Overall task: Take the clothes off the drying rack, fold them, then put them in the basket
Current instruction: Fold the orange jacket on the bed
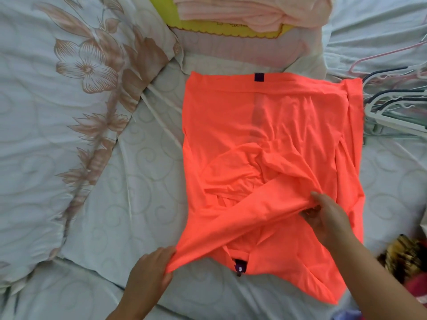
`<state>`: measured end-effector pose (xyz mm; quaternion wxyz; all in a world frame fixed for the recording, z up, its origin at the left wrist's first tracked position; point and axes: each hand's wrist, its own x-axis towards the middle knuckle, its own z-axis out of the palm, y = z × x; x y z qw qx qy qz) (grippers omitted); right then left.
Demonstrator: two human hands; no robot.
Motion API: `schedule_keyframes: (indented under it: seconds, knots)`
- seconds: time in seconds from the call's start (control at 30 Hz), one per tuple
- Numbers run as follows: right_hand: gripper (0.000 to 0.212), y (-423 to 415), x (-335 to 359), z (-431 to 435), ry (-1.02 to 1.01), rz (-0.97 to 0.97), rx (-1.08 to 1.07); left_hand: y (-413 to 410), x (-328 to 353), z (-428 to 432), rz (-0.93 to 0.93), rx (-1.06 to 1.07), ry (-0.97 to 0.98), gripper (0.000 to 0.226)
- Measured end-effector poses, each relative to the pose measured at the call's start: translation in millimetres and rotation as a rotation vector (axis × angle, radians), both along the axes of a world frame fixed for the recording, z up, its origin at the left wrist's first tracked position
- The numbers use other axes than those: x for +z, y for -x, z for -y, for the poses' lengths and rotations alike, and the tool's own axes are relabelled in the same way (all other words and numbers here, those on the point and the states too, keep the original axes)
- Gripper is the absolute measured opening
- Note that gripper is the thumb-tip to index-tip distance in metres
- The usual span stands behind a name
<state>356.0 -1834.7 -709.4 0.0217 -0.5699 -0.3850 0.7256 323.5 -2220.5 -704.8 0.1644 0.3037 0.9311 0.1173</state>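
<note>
Head view. Pinches the cuff end of one orange sleeve (pixel 231 224) with the left hand (pixel 150 271), fingers curled round the cloth. Grips the same sleeve further along with the right hand (pixel 328 218), thumb over a bunched fold. Runs slantwise from near-left to right across one orange top (pixel 265 125), spread on the bed sheet (pixel 143 172). Puts the left hand nearer the free end. Beyond: several hangers (pixel 392 107), uncountable; one pink folded pile (pixel 242 15).
</note>
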Motion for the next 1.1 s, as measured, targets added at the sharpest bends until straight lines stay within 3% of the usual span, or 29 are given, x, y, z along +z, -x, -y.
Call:
schedule_keyframes:
  seconds: [0.17, 0.3, 0.4, 0.5, 0.6, 0.67, 0.7, 0.77, 0.87, 1.0, 1.1]
  knots:
    - [0.022, -10, -10, 0, -0.091, 0.089, 0.178, -15, -8, 13, 0.244, 0.129, 0.184, 0.050]
    - [0.003, 7, -12, -6, -0.222, 0.093, 0.364, -20, -14, 20, 0.383, 0.342, 0.255, 0.066]
    - [0.028, 27, -11, -4, -0.400, 0.123, 0.476, -14, -10, 24, 0.453, 0.374, 0.273, 0.063]
    - [0.006, 41, -8, -1, -0.414, 0.026, 0.381, -8, -5, 23, 0.569, 0.360, 0.273, 0.055]
    - [0.017, 35, -13, -8, -0.346, 0.044, 0.213, 9, 0, 14, 0.822, 0.498, 0.190, 0.057]
    - [0.012, 24, -22, -13, -0.337, 0.115, 0.270, 41, 4, 0, 0.901, 0.636, 0.056, 0.052]
    - [0.011, 20, -27, -16, -0.338, 0.137, 0.315, 62, 5, -10, 0.894, 0.692, -0.019, 0.042]
    - [0.032, 23, -32, -22, -0.398, 0.147, 0.382, 110, -1, -36, 0.758, 0.747, -0.139, 0.023]
    - [0.055, 42, -34, -31, -0.603, 0.183, 0.485, 176, -18, -89, 0.418, 0.715, -0.203, 0.022]
    - [0.058, 71, -34, -31, -0.726, 0.169, 0.657, 241, -25, -165, 0.221, 0.789, -0.327, 0.039]
    - [0.041, 82, -32, -39, -0.542, 0.154, 0.467, 266, -33, -187, 0.222, 0.863, -0.233, 0.039]
